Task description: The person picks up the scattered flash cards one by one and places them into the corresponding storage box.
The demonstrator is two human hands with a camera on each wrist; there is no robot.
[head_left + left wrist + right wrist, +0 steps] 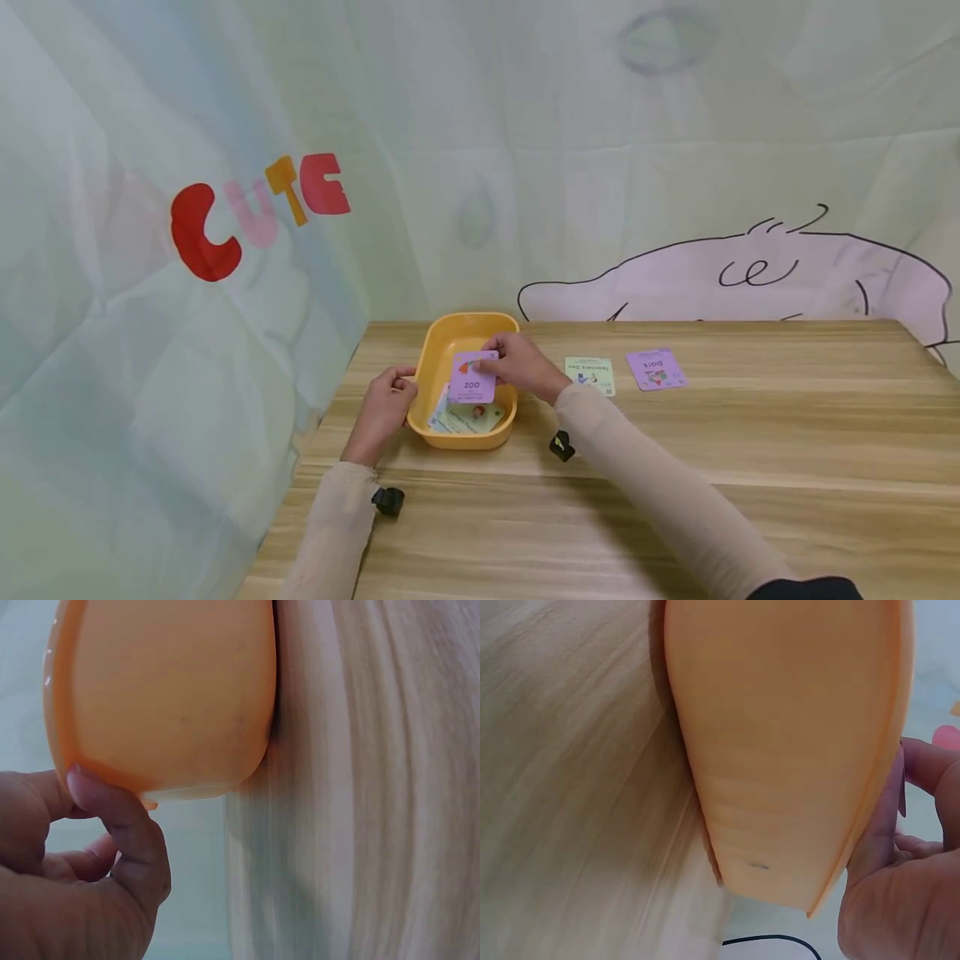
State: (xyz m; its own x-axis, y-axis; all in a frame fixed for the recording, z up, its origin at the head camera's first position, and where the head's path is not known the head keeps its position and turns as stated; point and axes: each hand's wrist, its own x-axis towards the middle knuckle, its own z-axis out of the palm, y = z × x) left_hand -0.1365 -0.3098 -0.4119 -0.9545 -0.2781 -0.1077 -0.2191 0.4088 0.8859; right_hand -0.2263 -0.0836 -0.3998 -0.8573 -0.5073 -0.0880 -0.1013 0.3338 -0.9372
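By the worktop [787,450]'s far edge, left hand [384,410] grips smooth tray [459,442]; right hand [522,362] pinches purple card [471,389], part-hiding a green card [470,422].

Smth plastic tray [459,442], wood-grain tbl [810,450], creased cloth b/drop [450,108].

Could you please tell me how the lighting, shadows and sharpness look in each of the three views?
Head view: soft light, a faint shadow on the table near the right sleeve, small print on the held purple card unreadable; left wrist: tiny glints on the yellow tray; right wrist: dark shadow along the tray's base.
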